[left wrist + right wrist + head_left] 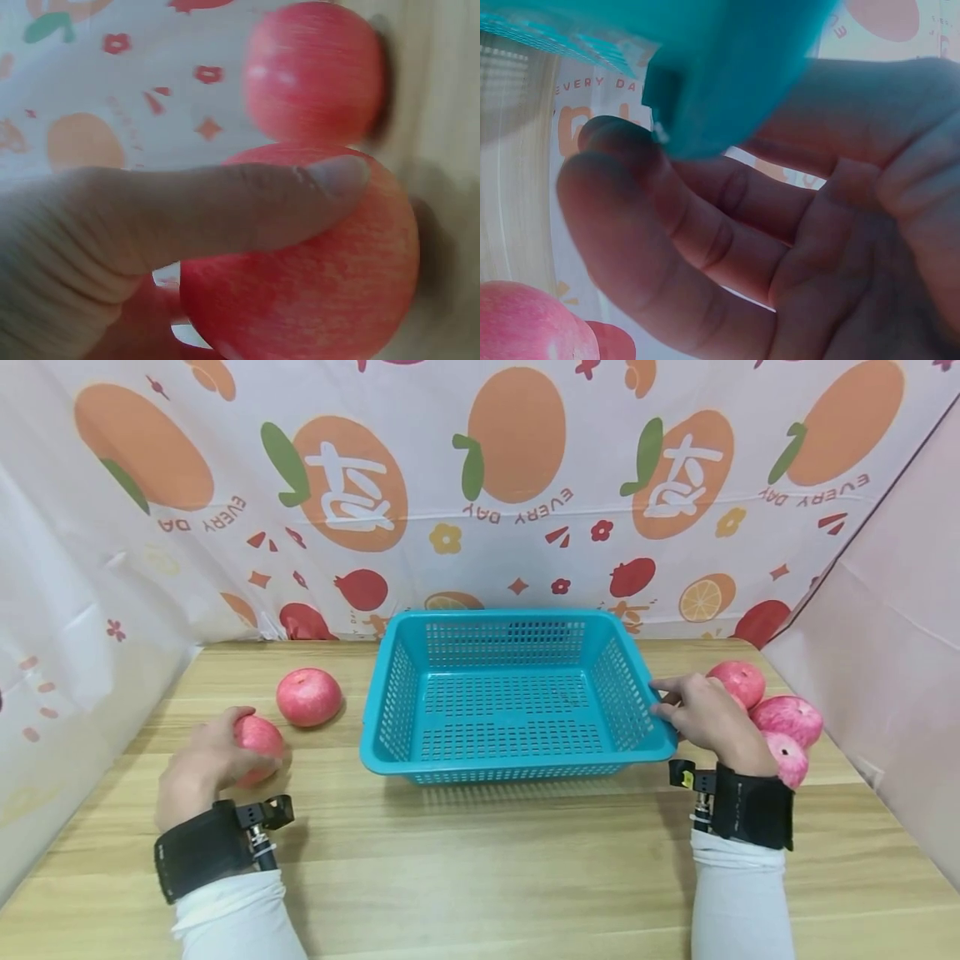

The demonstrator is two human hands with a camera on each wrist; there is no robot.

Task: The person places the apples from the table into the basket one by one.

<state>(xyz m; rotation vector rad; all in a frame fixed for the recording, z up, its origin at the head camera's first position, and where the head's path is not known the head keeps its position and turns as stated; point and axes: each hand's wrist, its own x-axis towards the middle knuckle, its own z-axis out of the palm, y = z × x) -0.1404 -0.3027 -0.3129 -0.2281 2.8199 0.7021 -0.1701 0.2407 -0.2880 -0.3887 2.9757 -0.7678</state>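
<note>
My left hand grips a red apple at the left of the table. In the left wrist view the thumb lies across that apple. A second apple sits just behind it, on the table. The turquoise plastic basket stands in the middle with nothing in it. At its right side my right hand holds the rim, and the right wrist view shows the fingers curled beneath the basket edge.
Several apples cluster right of the basket, close beside my right hand and partly hidden by it. A fruit-printed cloth hangs along the back edge of the wooden table. Pale sheeting borders both sides.
</note>
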